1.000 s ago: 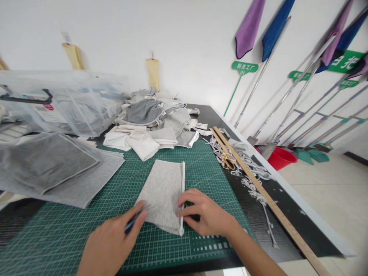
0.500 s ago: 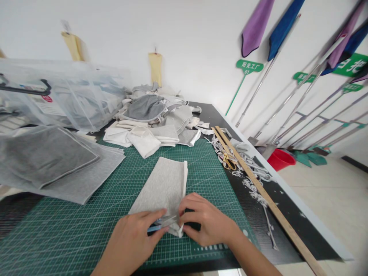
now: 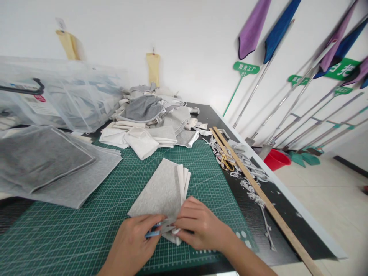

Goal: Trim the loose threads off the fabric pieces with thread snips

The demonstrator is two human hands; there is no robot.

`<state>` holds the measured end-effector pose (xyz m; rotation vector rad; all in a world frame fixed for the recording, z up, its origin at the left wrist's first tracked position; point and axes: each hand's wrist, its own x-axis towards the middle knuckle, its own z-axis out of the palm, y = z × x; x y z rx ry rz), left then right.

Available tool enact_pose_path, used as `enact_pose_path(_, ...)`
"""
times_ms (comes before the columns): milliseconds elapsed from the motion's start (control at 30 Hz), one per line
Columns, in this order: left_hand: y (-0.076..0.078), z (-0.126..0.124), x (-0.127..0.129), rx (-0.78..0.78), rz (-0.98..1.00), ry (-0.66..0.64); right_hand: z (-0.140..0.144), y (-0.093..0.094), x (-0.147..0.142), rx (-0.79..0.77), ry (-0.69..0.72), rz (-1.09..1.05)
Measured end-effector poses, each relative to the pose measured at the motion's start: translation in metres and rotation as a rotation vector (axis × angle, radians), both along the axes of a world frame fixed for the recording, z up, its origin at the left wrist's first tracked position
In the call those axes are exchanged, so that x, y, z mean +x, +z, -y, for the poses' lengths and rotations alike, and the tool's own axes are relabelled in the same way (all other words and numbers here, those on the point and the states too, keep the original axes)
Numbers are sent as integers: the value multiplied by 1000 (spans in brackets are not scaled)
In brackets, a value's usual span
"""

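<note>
A folded light grey fabric piece point(image 3: 162, 189) lies on the green cutting mat point(image 3: 71, 230), its white layered edge fanned out on the right side. My left hand point(image 3: 133, 245) holds a small blue-handled tool point(image 3: 153, 233) whose tip sits at the fabric's near corner. My right hand point(image 3: 198, 226) pinches that same near corner of the fabric, fingers closed on the layers. The two hands almost touch at the corner.
Larger grey fabric sheets point(image 3: 48, 165) lie at the left. A heap of grey and white pieces point(image 3: 152, 119) and a clear plastic bin point(image 3: 60, 96) stand behind. At the right lie wooden rulers point(image 3: 258, 195), gold scissors point(image 3: 227, 163) and fabric trimmings point(image 3: 253, 180). The table edge runs along the right.
My left hand has moved in from the left with the tool to the fabric's near corner. The fabric has turned slightly and its right-edge layers have fanned apart.
</note>
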<state>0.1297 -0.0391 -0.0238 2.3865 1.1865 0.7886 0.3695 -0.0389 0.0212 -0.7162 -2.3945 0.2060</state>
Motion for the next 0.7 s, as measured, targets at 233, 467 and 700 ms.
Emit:
enact_pose_path(233,-1,1,2,69,102,45,0,-6,-1,202,-50,-85)
enact_pose_path(467,8,3,7,-1,191,81,0,-8,6,257,18,-108)
enact_pose_path(700,15,5,11,-115,225,133,-2,-4,10,144,18,-119)
